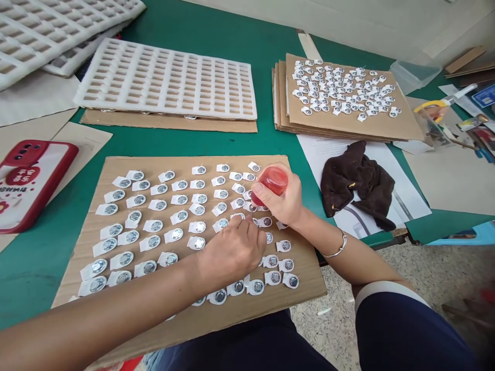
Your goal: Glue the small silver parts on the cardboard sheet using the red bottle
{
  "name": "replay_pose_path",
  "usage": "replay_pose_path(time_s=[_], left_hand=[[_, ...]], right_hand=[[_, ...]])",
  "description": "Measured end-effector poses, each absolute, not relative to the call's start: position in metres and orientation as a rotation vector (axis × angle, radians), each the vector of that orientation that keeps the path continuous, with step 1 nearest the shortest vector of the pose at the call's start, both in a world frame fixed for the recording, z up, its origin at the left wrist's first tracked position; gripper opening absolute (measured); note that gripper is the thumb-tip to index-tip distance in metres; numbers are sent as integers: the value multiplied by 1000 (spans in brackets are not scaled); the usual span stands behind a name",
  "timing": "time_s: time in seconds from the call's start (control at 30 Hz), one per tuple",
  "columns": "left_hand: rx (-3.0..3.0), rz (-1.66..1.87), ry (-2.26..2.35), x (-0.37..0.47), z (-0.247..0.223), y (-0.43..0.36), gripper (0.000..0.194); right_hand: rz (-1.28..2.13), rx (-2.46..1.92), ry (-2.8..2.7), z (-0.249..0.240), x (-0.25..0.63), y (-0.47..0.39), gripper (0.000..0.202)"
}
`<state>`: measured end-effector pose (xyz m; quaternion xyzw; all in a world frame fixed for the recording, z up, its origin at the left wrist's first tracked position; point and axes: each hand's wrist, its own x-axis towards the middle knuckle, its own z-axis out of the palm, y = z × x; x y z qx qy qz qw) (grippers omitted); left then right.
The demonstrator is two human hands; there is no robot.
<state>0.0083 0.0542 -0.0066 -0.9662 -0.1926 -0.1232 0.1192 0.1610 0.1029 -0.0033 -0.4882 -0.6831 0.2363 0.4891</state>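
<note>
1 head-worn view, facing forward and down, near cardboard [209, 217]

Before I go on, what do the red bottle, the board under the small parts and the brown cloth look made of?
Bottle: probably plastic; glossy, partly see-through.
Board: likely corrugated cardboard; matt brown, faintly lined.
Cloth: some soft fabric; matt, crumpled in folds, fibre unclear.
</note>
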Motion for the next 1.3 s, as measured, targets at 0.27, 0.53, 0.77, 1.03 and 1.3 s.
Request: replay_pose_path(time_s=[0.27,0.53,0.77,1.03,1.3], left_hand=[[-2891,-388,-582,7,-7,53,22],[-2841,-319,-554,8,-6,54,19],[-2845,-317,-545,9,-4,54,21],[-2849,-331,-559,8,-4,54,22],[-2838,-370,-565,8,-6,54,23]], right_hand=[[555,-1215,-1697,-6,161,104,25],[550,-1206,-1697,-8,162,105,24],[546,-1202,-1677,-9,162,105,24],[532,-1203,-1682,-10,163,106,23],[541,-1218,-1687,-8,162,105,25]])
